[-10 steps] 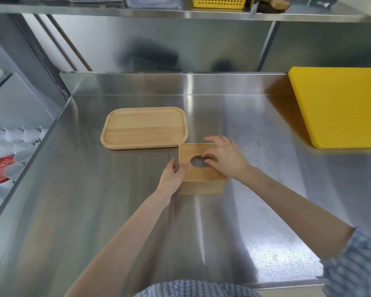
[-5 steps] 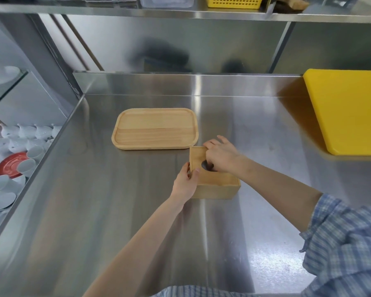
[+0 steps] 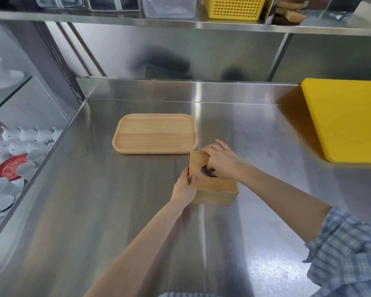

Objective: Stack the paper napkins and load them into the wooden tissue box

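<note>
The wooden tissue box (image 3: 217, 192) stands on the steel counter, just right of centre, with its lid on and a dark oval slot in the top. My left hand (image 3: 185, 186) grips the box's left edge, thumb on the lid. My right hand (image 3: 222, 162) lies on the lid with its fingertips curled into the slot, covering most of it. No paper napkins are visible; the box's inside is hidden.
A wooden tray (image 3: 155, 133) with nothing on it lies just behind and left of the box. A yellow cutting board (image 3: 349, 118) sits at the right. A shelf (image 3: 180, 24) overhead holds a yellow basket (image 3: 236, 7) and clear containers. White cups (image 3: 19, 144) and a red plate lie below left.
My right hand's fingers have curled from lying flat on the lid into the slot. My left hand has closed more firmly on the box's left edge. The camera has come closer.
</note>
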